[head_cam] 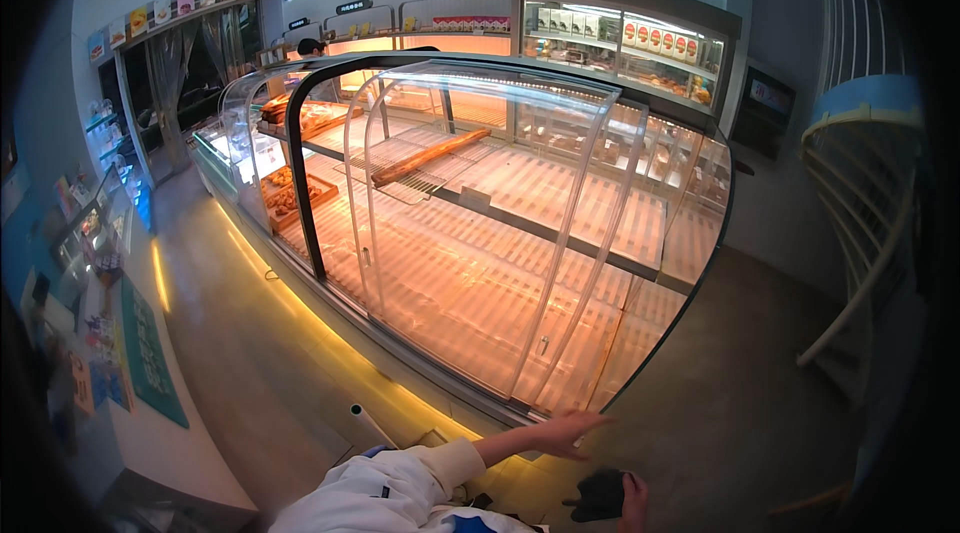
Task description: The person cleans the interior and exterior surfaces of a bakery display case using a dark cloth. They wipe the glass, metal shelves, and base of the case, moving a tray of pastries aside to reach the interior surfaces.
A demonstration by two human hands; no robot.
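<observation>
My left hand (pixel 564 434) reaches out past its cream sleeve cuff, fingers apart and holding nothing. It is at the lower front corner of the curved display case (pixel 324 282); whether it touches the case I cannot tell. Lower down, my right hand (pixel 636 497) grips a dark cloth or glove (pixel 598 495). Clear sliding doors (pixel 559 285) with small handles cover the case's front. Behind them lie slatted shelves under warm light. On the upper shelf a long baguette-like loaf (pixel 427 158) rests across a wire rack (pixel 411 189).
Wooden trays of baked goods (pixel 300 199) sit at the case's left end. A white pipe end (pixel 367 420) sticks up by my left sleeve. A counter (pixel 169 428) stands left, a white spiral staircase (pixel 855 233) right. Behind the case shows a person's head (pixel 310 47).
</observation>
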